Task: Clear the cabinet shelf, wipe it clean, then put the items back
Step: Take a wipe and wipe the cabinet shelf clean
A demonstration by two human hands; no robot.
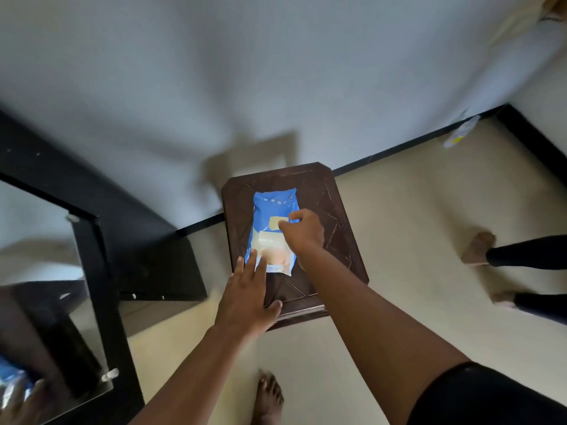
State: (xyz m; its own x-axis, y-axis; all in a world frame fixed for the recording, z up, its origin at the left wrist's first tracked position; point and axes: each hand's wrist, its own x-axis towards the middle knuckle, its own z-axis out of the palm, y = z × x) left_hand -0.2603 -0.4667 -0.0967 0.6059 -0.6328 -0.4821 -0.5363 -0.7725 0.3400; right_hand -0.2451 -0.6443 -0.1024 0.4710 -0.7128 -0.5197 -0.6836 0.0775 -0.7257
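Pale floor tiles [399,240] and a plain grey wall [276,72] frame the work area, with a black baseboard along their joint. At my left stands the black cabinet [101,228], glass-fronted and reflective. Directly ahead I have a dark wooden stool [334,216], flat-topped with clipped corners and incised lines; I judge it serves as staging for cleared shelf items. On it lies a glossy blue-and-white wipes packet [273,231], soft and slightly crumpled. My left hand [245,289] presses the packet's near corner with straight fingers, steadying it. My right hand [302,230] pinches the pale resealable flap [274,223], presumably to peel it for a wipe.
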